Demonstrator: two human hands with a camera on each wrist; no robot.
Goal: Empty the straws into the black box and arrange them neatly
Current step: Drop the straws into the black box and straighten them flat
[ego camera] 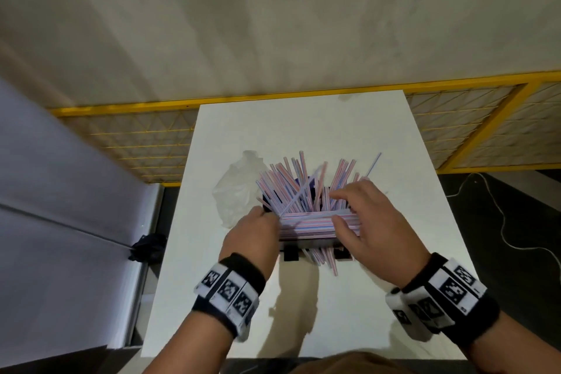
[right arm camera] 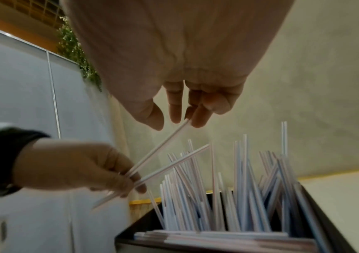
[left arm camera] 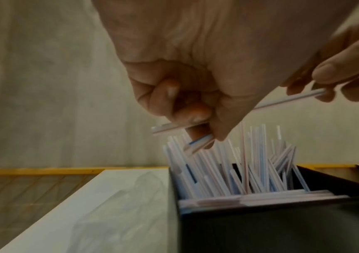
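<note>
The straws (ego camera: 306, 188) were thin, striped pink, blue and white. Most stood tilted in the box (left arm camera: 260, 227); a flat stack lay crosswise. The left hand (ego camera: 255, 237) pinched two straws; the right hand (ego camera: 361, 215) pinched one's tip.

Black box (ego camera: 315, 242) mostly hidden under straws (ego camera: 306, 188) and both hands. Left hand (ego camera: 253, 235) fingertips out of sight in head view. Right wrist view: box's near edge cut off, flat straws blurred.

counter (ego camera: 379, 297): white, carrying everything, sitting against the yellow mesh fence (ego camera: 142, 143).
black box (ego camera: 312, 242): sitting mid-counter.
clear plastic bag (ego camera: 236, 188): lying crumpled, touching the box's left side.
loose straws (ego camera: 329, 261): lying just before the box's near wall.
</note>
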